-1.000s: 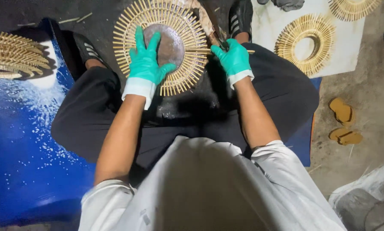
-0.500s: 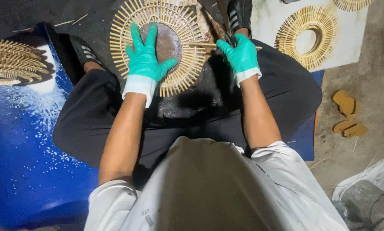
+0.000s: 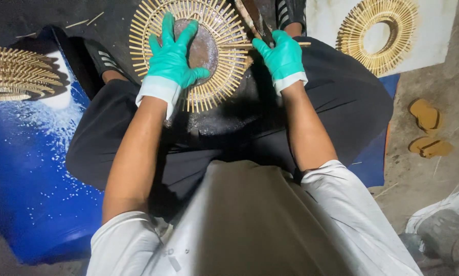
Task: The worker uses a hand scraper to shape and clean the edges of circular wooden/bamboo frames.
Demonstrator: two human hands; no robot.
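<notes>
Sticks ring the sunburst frame (image 3: 188, 51) nearly full; left hand (image 3: 172, 53) pressed flat, ungripping, right hand (image 3: 282, 55) clenching a stick (image 3: 239, 45) at 3 o'clock.

Under dim light a bare grey concrete floor (image 3: 434, 179) spreads to the right, strewn with two tan scraps (image 3: 426, 130), while a blue tarp dusted with white specks (image 3: 30, 168) covers the left and a white sheet (image 3: 434, 30) lies at the top right.
</notes>
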